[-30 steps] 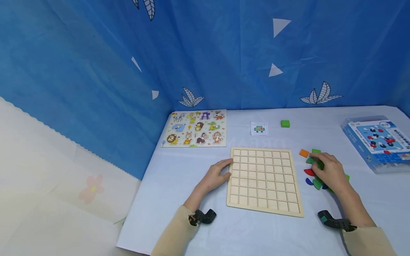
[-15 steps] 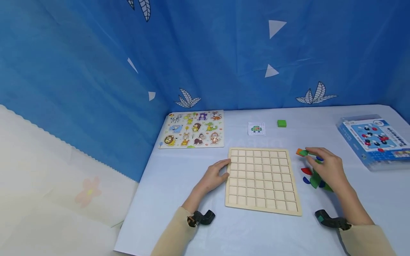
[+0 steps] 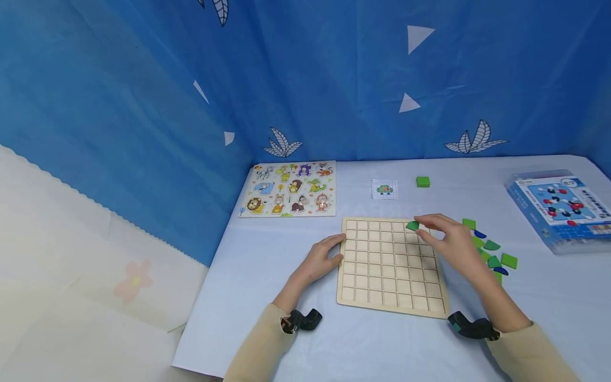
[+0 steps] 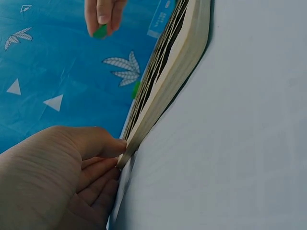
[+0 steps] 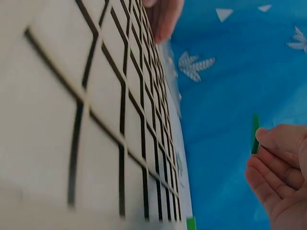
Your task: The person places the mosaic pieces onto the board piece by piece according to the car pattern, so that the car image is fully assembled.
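A wooden grid board (image 3: 382, 265) lies in the middle of the table. My left hand (image 3: 317, 263) rests its fingertips and thumb against the board's left edge, also seen close up in the left wrist view. Over the board's far right corner, my right hand (image 3: 451, 239) pinches a green quarter-round wooden piece (image 3: 412, 226) between thumb and fingers. In the right wrist view this green piece (image 5: 255, 135) appears edge-on, held above the grid. Right of the board lie several loose pieces, among them a light green square (image 3: 509, 261) and a dark blue piece (image 3: 500, 271).
Behind the board lie a small pattern card (image 3: 384, 189) and a green block (image 3: 422, 182). An animal puzzle board (image 3: 288, 189) sits at the back left. A boxed set (image 3: 560, 207) stands at the right. The blue curtain (image 3: 334, 79) hangs behind the table.
My right hand has picked the green quarter-round piece out of the pile and carried it left over the board. The left hand has stayed at the board's edge.
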Demonstrator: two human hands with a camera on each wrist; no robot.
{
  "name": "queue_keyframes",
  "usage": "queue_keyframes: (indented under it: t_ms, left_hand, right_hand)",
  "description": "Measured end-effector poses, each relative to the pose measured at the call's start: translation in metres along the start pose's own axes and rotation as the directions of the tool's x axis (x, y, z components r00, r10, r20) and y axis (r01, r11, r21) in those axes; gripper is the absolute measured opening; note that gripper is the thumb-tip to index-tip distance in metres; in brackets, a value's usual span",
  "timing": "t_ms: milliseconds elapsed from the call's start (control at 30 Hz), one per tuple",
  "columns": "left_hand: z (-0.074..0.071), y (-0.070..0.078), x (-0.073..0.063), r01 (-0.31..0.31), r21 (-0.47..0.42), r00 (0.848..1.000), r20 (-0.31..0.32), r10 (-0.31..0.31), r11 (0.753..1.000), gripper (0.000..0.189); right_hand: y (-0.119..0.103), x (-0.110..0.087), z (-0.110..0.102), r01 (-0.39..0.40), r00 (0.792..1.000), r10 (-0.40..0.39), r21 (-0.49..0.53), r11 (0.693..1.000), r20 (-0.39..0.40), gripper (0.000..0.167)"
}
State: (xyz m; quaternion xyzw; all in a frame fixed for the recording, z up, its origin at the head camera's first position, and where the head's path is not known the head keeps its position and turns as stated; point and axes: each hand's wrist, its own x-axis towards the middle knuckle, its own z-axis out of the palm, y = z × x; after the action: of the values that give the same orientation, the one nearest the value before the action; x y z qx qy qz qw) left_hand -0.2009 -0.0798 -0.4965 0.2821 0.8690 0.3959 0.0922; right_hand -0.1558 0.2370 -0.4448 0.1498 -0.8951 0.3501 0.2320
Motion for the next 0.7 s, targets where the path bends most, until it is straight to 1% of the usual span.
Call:
queue_keyframes:
  t_ms: [67, 133, 233, 300, 433, 600, 700]
  left_hand:
    - [0.000, 0.000, 0.000, 0.004, -0.002, 1.000, 0.002, -0.004, 1.000, 0.053]
    - [0.000, 0.000, 0.000, 0.005, 0.002, 1.000, 0.001, -0.005, 1.000, 0.053]
    - [0.000, 0.000, 0.000, 0.001, 0.014, 1.000, -0.002, -0.001, 1.000, 0.052]
    - [0.000, 0.000, 0.000, 0.000, 0.017, 1.000, -0.004, 0.000, 1.000, 0.052]
    - [0.000, -0.001, 0.000, -0.001, 0.016, 1.000, -0.005, 0.001, 1.000, 0.052]
    - [-0.001, 0.000, 0.000, -0.006, 0.016, 1.000, -0.005, 0.006, 1.000, 0.052]
    - [-0.002, 0.001, 0.000, -0.007, 0.015, 1.000, -0.007, 0.008, 1.000, 0.052]
  right_hand:
    - [-0.011, 0.004, 0.006, -0.016, 0.999, 0.015, 0.028, 0.999, 0.042, 0.031]
    - [-0.014, 0.006, 0.014, -0.027, 0.997, 0.022, 0.063, 0.998, 0.075, 0.030]
    - [-0.019, 0.010, 0.024, -0.069, 0.990, 0.057, 0.088, 0.994, 0.130, 0.029]
    - [-0.021, 0.012, 0.029, -0.069, 0.987, 0.055, 0.093, 0.993, 0.153, 0.029]
    - [-0.024, 0.015, 0.040, -0.101, 0.977, 0.076, 0.118, 0.988, 0.201, 0.029]
    - [-0.025, 0.016, 0.052, -0.151, 0.958, 0.108, 0.147, 0.978, 0.265, 0.029]
    - [-0.024, 0.014, 0.060, -0.153, 0.953, 0.103, 0.156, 0.976, 0.286, 0.029]
